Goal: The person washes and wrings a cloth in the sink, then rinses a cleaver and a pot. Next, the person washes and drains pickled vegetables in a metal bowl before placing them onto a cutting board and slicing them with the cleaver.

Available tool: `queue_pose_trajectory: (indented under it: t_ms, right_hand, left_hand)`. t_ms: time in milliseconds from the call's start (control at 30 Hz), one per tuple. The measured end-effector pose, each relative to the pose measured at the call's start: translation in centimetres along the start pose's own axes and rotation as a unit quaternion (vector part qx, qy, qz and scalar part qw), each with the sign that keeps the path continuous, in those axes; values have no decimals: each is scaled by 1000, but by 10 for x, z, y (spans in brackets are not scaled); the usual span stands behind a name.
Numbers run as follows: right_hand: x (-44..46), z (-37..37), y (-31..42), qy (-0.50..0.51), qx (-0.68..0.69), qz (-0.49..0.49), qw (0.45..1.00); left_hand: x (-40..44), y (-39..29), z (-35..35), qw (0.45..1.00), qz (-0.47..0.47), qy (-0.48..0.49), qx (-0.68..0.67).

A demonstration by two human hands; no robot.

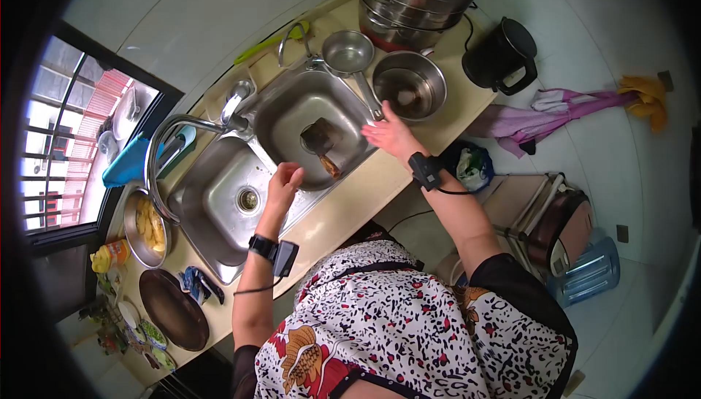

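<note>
My left hand (pixel 285 181) hangs over the divider side of the double sink (pixel 274 125), its fingers loosely curled and nothing in them. Just past the front rim of the right basin, my right hand (pixel 392 136) is open with fingers spread. Its fingertips are close to the handle end of a small steel saucepan (pixel 348 52) resting at the basin's back right corner; whether they touch cannot be made out. A dark-bladed spatula (pixel 319 138) with a wooden handle lies on the right basin's floor. A steel pot (pixel 410 85) holding some brownish liquid stands beside my right hand.
A tall steamer (pixel 420 1) and black kettle (pixel 500 56) stand at the back right. The curved faucet (pixel 153 154) arches over the left basin. A bowl of peeled yellow pieces (pixel 147 227) and a dark brown pan (pixel 174 310) are on the left. Pink cloth (pixel 540 114) hangs at right.
</note>
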State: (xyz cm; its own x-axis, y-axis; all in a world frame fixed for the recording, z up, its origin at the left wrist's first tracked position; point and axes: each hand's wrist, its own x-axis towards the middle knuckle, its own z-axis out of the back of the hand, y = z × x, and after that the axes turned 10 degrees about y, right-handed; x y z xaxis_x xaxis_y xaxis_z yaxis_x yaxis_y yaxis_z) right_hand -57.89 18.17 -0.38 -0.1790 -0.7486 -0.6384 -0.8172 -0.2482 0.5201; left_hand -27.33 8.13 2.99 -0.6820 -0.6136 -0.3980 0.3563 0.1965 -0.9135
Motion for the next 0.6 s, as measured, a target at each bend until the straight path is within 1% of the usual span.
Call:
queue_pose_trajectory:
  t_ms: [67,100,200,267,300,333,400,500,600]
  right_hand:
    - [-5,-27,0,68,-17,-13,997]
    - [7,-34,-3,45,-39,12,998]
    - [27,-47,-4,26,-38,63,997]
    - [29,-62,3,-17,41,81,996]
    - [28,-67,4,8,70,97,993]
    - [26,-72,3,13,21,141,990]
    - [16,-79,4,24,-24,181,983]
    - [-17,-87,8,20,-71,172,982]
    - [-80,-85,12,64,-57,149,985]
  left_hand:
    - [23,-7,-21,999,18,20,19]
    - [33,-10,-30,999,14,21,30]
    - [50,-18,-42,998,20,39,49]
    - [55,-20,-46,997,28,51,59]
    - [57,-19,-47,996,32,55,67]
    - [58,-18,-46,995,36,59,75]
    - [63,-14,-48,993,41,67,86]
    - [64,-9,-53,991,48,81,99]
    - [60,-4,-56,990,40,93,96]
